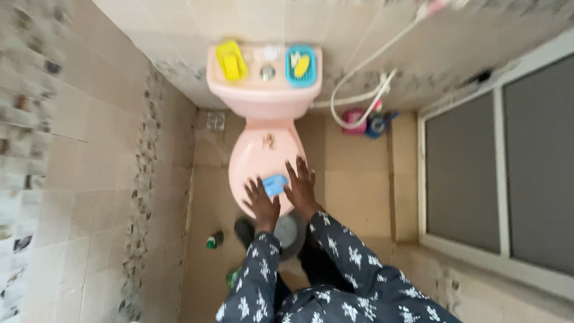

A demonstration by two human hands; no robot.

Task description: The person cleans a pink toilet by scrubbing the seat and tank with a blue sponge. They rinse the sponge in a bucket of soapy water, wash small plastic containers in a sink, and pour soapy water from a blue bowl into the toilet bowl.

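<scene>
While a blue cloth (pixel 275 185) is lying on the closed pink toilet lid (pixel 260 158), both hands are pressing there.
The left hand (pixel 262 203) and right hand (pixel 301 188) are lying flat, fingers spread, flanking the cloth; wiping seems underway, needing steady strokes.

Soft, even daylight, seemingly from the window (pixel 496 173) on the right; no hard shadows or glare. The whole view is slightly blurred, with wall tiles (pixel 36 119) smeared and stretched at the edges.
</scene>
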